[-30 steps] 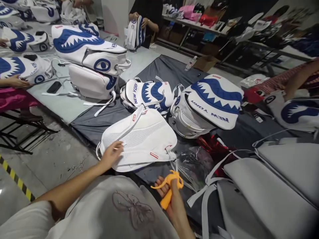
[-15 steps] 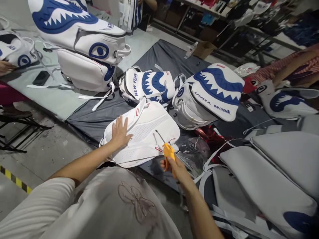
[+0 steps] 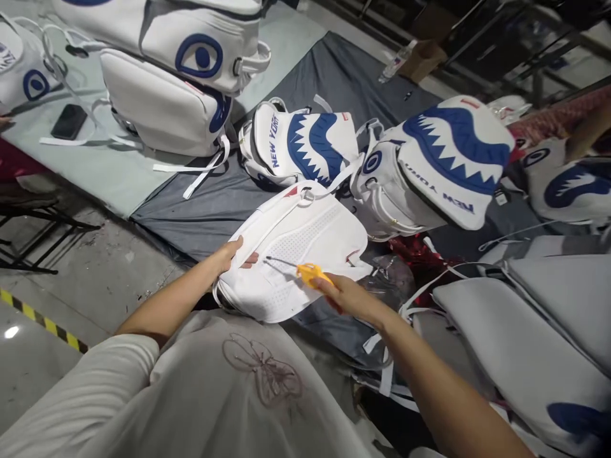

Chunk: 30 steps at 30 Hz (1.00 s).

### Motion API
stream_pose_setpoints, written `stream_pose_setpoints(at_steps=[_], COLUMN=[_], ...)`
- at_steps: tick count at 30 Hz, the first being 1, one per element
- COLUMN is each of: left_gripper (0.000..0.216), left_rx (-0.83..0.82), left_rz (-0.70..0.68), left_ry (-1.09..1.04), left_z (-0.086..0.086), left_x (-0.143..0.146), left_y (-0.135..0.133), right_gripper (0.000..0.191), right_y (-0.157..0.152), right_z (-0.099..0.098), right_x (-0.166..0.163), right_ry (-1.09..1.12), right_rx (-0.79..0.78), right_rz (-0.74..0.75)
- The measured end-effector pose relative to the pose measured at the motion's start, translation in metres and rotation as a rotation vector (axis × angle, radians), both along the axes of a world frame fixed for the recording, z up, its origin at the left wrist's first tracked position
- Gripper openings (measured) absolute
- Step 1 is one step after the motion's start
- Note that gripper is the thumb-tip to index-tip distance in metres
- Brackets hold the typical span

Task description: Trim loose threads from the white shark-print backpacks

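Gripping one orange blow gun [image 3: 311, 275] in a curled right hand [image 3: 342, 293], one white backpack [image 3: 329, 234] beneath its nozzle [image 3: 282, 261] on dark cloth [image 3: 191, 216], one left hand [image 3: 226, 256] threaded under one strap [image 3: 266, 230] (cannot tell whether it pinches), two toothed backpacks [image 3: 317, 143] [image 3: 453, 152] just beyond.

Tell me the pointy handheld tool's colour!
The pointy handheld tool is orange with a thin dark nozzle; see head view.

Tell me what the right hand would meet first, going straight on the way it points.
Likely the left hand: its fingertips lie just past the tip of the orange tool, roughly in line. Depth is unclear, so the tip may touch the white bag first.
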<state>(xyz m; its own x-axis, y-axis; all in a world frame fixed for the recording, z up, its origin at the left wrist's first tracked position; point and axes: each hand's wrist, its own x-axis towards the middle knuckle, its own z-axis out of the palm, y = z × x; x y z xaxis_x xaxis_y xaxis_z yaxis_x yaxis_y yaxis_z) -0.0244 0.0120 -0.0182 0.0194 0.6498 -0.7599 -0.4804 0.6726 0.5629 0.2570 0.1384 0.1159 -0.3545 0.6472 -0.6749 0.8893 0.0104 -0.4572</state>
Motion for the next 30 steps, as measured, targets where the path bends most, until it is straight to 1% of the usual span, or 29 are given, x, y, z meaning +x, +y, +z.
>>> stream_pose_setpoints(at_steps=[3,5,7,9,10,11,12,13,14,15,16,17,18,19,20,22,24,25,26,27,28,30], left_gripper=[0.06,0.057,0.054,0.049,0.047,0.052,0.06,0.067,0.073,0.077,0.082,0.087,0.088,0.086,0.08,0.064,0.048,0.044,0.045,0.049,0.054,0.055], left_rx=[-0.073,-0.096,-0.083,-0.031,0.02,0.094,0.19,0.302,0.423,0.535,0.614,0.649,0.649,0.625,0.588,0.525,0.482,0.455,0.422,0.389,0.357,0.315], left_rz=[-0.01,-0.031,-0.044,-0.032,-0.026,-0.041,-0.088,-0.176,-0.302,-0.452,-0.601,-0.704,-0.756,-0.76,-0.728,-0.625,-0.533,-0.49,-0.449,-0.415,-0.387,-0.34], left_ry=[0.02,0.067,0.17,0.297,0.385,0.514,0.682,0.872,1.055,1.202,1.279,1.268,1.213,1.144,1.082,0.996,0.951,0.917,0.88,0.844,0.816,0.804], left_z=[-0.011,-0.011,-0.003,0.01,0.018,0.026,0.033,0.039,0.043,0.044,0.043,0.04,0.036,0.032,0.027,0.02,0.014,0.011,0.009,0.007,0.005,0.003], left_x=[0.0,0.002,0.008,0.019,0.027,0.037,0.05,0.064,0.08,0.097,0.113,0.129,0.142,0.153,0.159,0.162,0.152,0.145,0.138,0.134,0.132,0.139], left_y=[0.01,0.012,0.01,0.005,0.0,-0.004,-0.01,-0.015,-0.021,-0.026,-0.031,-0.035,-0.037,-0.039,-0.039,-0.035,-0.027,-0.022,-0.018,-0.014,-0.01,-0.006], right_gripper=[0.046,0.047,0.046,0.047,0.048,0.049,0.051,0.053,0.055,0.057,0.059,0.059,0.056,0.051,0.045,0.036,0.036,0.039,0.041,0.042,0.041,0.038], right_y=[-0.011,-0.013,-0.012,-0.006,-0.001,0.007,0.017,0.028,0.038,0.047,0.053,0.056,0.055,0.051,0.044,0.025,0.006,-0.001,-0.007,-0.011,-0.013,-0.013], right_z=[0.004,0.009,0.014,0.02,0.024,0.027,0.031,0.035,0.039,0.043,0.047,0.05,0.054,0.058,0.062,0.072,0.08,0.083,0.084,0.084,0.082,0.077], right_x=[-0.011,-0.018,-0.02,-0.015,-0.01,-0.004,0.003,0.009,0.015,0.019,0.023,0.027,0.032,0.037,0.045,0.067,0.094,0.107,0.117,0.125,0.129,0.129], right_ry=[-0.019,-0.012,-0.029,-0.066,-0.094,-0.152,-0.239,-0.34,-0.44,-0.518,-0.567,-0.586,-0.581,-0.565,-0.545,-0.495,-0.389,-0.322,-0.272,-0.258,-0.276,-0.339], right_rx=[-0.029,-0.013,0.012,-0.06,-0.107,-0.11,-0.043,0.085,0.234,0.341,0.379,0.346,0.26,0.156,0.066,-0.042,-0.15,-0.218,-0.268,-0.279,-0.246,-0.109], right_rz=[0.107,0.163,0.184,0.223,0.252,0.276,0.277,0.25,0.208,0.181,0.178,0.196,0.227,0.258,0.273,0.236,0.19,0.189,0.196,0.199,0.193,0.152])
